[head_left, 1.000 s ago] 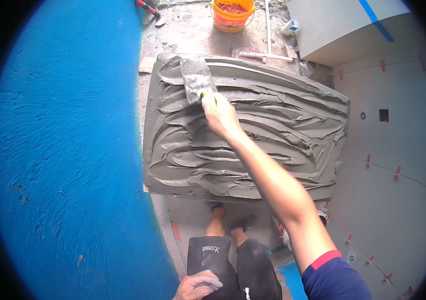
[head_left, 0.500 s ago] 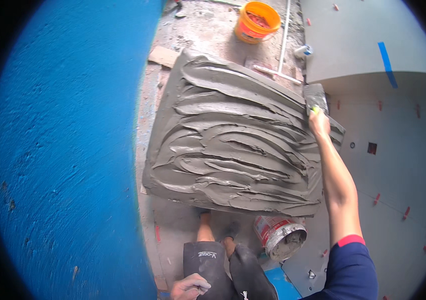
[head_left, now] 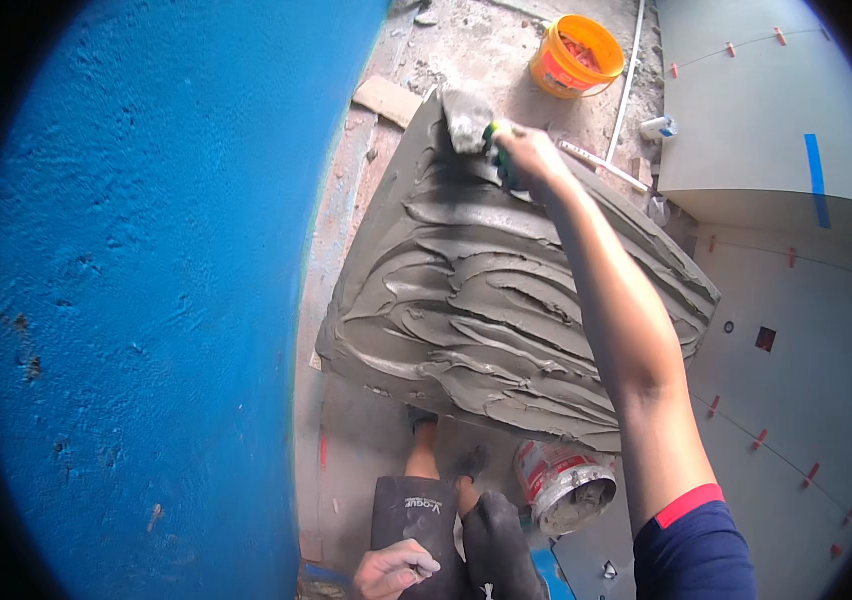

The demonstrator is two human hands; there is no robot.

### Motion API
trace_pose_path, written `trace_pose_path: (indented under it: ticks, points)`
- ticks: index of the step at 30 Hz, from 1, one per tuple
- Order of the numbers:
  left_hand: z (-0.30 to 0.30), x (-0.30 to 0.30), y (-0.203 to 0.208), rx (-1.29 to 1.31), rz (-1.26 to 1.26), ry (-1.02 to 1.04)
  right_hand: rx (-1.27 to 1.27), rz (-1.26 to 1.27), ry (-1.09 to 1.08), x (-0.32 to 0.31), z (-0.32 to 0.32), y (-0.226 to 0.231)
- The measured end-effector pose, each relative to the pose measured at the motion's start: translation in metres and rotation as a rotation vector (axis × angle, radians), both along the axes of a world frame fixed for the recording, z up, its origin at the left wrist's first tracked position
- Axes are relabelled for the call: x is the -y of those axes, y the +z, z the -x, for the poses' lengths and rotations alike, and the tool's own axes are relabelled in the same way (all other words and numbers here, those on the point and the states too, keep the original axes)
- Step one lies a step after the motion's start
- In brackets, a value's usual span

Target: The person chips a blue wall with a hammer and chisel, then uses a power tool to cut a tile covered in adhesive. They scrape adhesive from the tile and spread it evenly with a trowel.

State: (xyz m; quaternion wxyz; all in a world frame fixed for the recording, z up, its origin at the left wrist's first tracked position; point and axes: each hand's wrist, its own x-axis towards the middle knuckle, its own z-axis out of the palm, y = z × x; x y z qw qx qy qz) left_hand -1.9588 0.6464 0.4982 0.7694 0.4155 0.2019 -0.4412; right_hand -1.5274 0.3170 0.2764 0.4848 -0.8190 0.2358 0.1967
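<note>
My right hand (head_left: 531,158) is closed round the green and yellow handle of a trowel (head_left: 467,118). The trowel's grey-smeared metal blade lies at the far left corner of a large slab. Thick grey mortar (head_left: 506,290) covers the slab in curved ridges, and its far left part looks smoother. My right forearm reaches over the slab's right side and hides some of it. Near my thigh, low in the picture, my left hand (head_left: 396,570) is closed with curled, dusty fingers, and nothing shows in it.
A blue rough wall (head_left: 166,300) rises at the left. Grey tiles (head_left: 796,340) with red clips cover the right side. A mortar bucket (head_left: 553,468) stands by my feet. Beyond the slab are an orange bucket (head_left: 550,75) of red pieces and a white pipe (head_left: 628,85).
My right hand has carried the trowel from the slab's right edge to its far left corner. The view has shifted a little, and my left hand stays near my thigh.
</note>
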Motion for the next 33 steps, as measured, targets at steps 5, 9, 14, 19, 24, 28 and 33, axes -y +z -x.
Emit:
trace_pose_path:
  ticks: [5, 9, 14, 19, 24, 28, 33]
  points:
    - [0.017, -0.004, -0.004, -0.085, 0.006, 0.107, 0.071, 0.252, -0.004, 0.008, -0.004, -0.019]
    - [0.026, -0.013, -0.004, -0.066, 0.018, 0.179, 0.168, 0.79, 0.146, 0.064, 0.02, -0.027]
    - [0.057, -0.028, -0.021, 0.029, 0.026, 0.208, 0.21, 0.436, 0.137, 0.06, 0.083, 0.015]
    - [0.038, -0.018, -0.017, -0.042, 0.102, 0.181, 0.012, -0.01, 0.052, -0.017, 0.184, 0.056]
    - [0.038, -0.009, -0.015, -0.124, 0.149, 0.101, -0.099, -0.099, 0.163, -0.136, 0.292, 0.085]
    - [0.036, -0.007, -0.017, -0.093, 0.136, 0.055, 0.112, -0.076, 0.363, -0.149, 0.316, 0.089]
    - [0.053, -0.008, -0.02, -0.115, 0.129, 0.04, 0.303, 0.204, 0.486, -0.104, 0.211, 0.07]
